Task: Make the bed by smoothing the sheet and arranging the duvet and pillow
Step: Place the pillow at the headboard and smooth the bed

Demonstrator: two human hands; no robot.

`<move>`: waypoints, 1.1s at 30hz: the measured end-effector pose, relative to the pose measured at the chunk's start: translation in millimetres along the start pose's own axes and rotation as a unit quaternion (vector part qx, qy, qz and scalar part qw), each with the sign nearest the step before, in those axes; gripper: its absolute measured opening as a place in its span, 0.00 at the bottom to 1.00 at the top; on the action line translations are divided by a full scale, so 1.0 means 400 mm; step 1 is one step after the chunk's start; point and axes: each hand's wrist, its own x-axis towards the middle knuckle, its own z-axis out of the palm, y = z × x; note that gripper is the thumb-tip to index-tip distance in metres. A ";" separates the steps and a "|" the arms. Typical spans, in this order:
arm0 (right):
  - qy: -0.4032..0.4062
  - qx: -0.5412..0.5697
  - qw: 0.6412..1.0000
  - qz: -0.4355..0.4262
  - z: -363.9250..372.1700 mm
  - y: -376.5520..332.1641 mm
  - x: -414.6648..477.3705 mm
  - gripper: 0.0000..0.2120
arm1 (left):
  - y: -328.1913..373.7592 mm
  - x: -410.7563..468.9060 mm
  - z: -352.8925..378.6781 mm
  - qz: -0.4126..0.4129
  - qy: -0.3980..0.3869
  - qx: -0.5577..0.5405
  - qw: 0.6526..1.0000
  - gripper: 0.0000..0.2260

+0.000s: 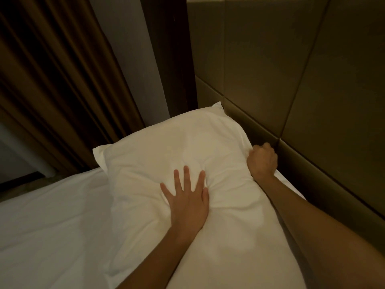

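A person leans over a bed and works a plump white fabric pillow (166, 142). It lies on the white bed sheet (52, 222) at the head of the bed, one long side running along the padded olive-grey headboard (291, 80) and its far corner poking up beside a dark wooden upright (168, 59). The left hand (187, 203) lies flat on the middle of the pillow, palm down, fingers straight and spread; it holds nothing and presses a dent into the filling, and creases fan out from under the palm. The right hand (262, 161) sits at the pillow's edge nearest the headboard, curled into a tight fist with the knuckles up. Its fingers close on the pillow's fabric there, and folds run from the fist toward the left hand, though the fingertips themselves are hidden beneath the hand. Both bare forearms (302, 222) reach in from the lower right of the view, the right one lying across the near end of the pillow. The sheet spreads to the left of the pillow with only faint wrinkles. Behind the bed, pleated brown curtains (52, 80) hang at the left, with a strip of pale grey wall (129, 49) between them and the wooden upright. The room is dimly lit.
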 end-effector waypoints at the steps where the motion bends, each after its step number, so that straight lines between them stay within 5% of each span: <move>1: -0.001 0.021 1.000 0.011 -0.004 0.000 -0.004 0.11 | 0.001 -0.002 -0.003 0.001 -0.001 0.001 1.000 0.23; 9: -0.072 0.158 0.976 0.129 -0.061 -0.004 0.007 0.16 | -0.004 -0.014 -0.020 -0.007 -0.010 0.002 1.000 0.23; 13: -0.182 0.356 0.863 0.308 -0.076 0.002 0.053 0.20 | -0.006 -0.017 -0.023 -0.016 -0.017 0.005 1.000 0.23; 18: -0.284 0.353 0.850 0.269 -0.061 0.014 0.042 0.06 | -0.012 -0.027 -0.019 -0.015 -0.013 0.003 1.000 0.23; 20: -0.261 0.372 0.852 0.259 -0.048 0.008 0.040 0.15 | -0.012 -0.025 -0.021 -0.017 -0.013 0.003 1.000 0.23; 22: -0.206 0.319 0.894 0.239 -0.046 -0.001 0.033 0.17 | -0.013 -0.022 -0.022 -0.020 -0.017 0.002 1.000 0.23; 26: -0.084 0.042 0.989 0.116 -0.054 0.013 0.018 0.12 | -0.005 -0.020 -0.028 -0.017 -0.018 0.002 1.000 0.23; 29: 0.046 -0.081 0.996 0.013 -0.051 0.060 0.040 0.10 | -0.006 -0.025 -0.031 -0.013 -0.012 0.005 1.000 0.23; 33: -0.048 -0.179 0.982 -0.046 -0.007 0.062 0.031 0.20 | -0.007 -0.022 -0.027 -0.018 -0.013 0.001 1.000 0.23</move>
